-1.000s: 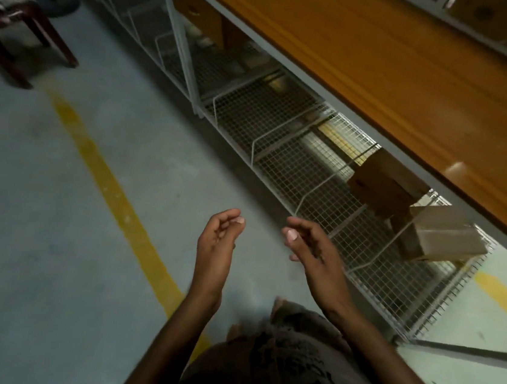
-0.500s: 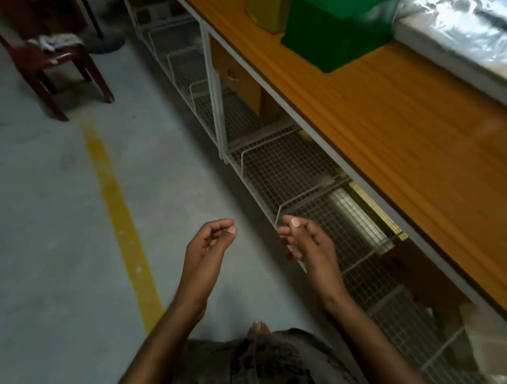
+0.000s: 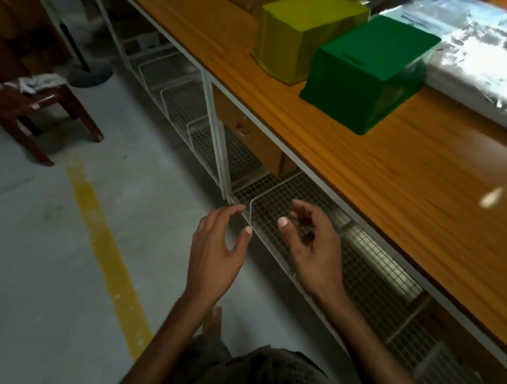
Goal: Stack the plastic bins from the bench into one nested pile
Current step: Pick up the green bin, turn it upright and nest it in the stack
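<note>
A green plastic bin point(image 3: 369, 69) and a yellow plastic bin point(image 3: 302, 30) stand upside down, side by side and touching, on the wooden bench point(image 3: 404, 190). My left hand point(image 3: 217, 251) and my right hand point(image 3: 312, 249) hover low in front of the bench, below and well short of the bins. Both hands have fingers apart and curled, with nothing in them.
A wire-mesh shelf point(image 3: 276, 204) runs under the bench, with a wooden drawer point(image 3: 246, 134) above it. A shiny plastic-wrapped bundle point(image 3: 498, 52) lies behind the bins. A dark red chair point(image 3: 26, 93) stands at the left. A yellow line point(image 3: 105, 257) crosses the concrete floor.
My view has lifted and swung left along the bench, bringing the green and yellow bins fully into sight. Both hands have stayed out in front, empty, with fingers spreading slightly.
</note>
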`<state>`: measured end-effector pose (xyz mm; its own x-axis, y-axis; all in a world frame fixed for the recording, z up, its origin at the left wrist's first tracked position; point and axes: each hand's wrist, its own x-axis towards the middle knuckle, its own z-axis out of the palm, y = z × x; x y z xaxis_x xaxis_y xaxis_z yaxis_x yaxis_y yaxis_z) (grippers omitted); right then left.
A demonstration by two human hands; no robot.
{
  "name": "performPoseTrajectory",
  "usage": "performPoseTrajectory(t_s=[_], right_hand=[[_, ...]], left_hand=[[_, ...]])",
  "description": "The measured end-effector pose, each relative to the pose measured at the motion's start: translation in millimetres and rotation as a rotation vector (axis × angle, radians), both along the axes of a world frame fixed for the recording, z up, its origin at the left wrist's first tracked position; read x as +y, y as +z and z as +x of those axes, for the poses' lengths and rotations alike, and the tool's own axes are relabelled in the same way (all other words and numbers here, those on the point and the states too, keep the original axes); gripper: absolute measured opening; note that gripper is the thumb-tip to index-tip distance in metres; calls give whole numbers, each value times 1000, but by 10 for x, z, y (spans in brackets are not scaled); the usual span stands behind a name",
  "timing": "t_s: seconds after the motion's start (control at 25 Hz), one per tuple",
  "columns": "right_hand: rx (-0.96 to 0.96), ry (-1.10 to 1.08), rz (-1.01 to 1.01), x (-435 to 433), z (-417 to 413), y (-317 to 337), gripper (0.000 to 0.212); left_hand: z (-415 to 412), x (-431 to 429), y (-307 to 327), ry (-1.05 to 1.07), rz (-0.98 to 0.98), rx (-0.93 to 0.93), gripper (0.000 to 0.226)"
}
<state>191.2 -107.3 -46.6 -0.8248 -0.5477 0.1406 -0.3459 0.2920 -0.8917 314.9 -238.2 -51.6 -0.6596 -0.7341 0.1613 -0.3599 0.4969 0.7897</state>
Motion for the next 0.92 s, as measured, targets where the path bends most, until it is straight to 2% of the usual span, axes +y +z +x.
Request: performPoseTrajectory(t_s=[0.16, 0.32, 0.48, 0.68, 0.92], right_hand=[[42, -108, -2, -794, -194, 3, 41], [277, -189, 169, -1341, -405, 44, 41], [469, -262, 345, -1671, -880, 49, 43], [445, -394, 439, -1870, -1635, -74, 44], [333, -582, 349, -2049, -2291, -97, 45]], left_hand=[[-305, -900, 1, -148, -130, -69, 38], [-689, -1573, 62, -265, -382, -116, 38], [-1290, -2044, 29, -372, -501, -114, 37], [-2208, -2371, -45, -470, -419, -138, 40], [-3103, -2558, -59, -551, -171, -121, 43]])
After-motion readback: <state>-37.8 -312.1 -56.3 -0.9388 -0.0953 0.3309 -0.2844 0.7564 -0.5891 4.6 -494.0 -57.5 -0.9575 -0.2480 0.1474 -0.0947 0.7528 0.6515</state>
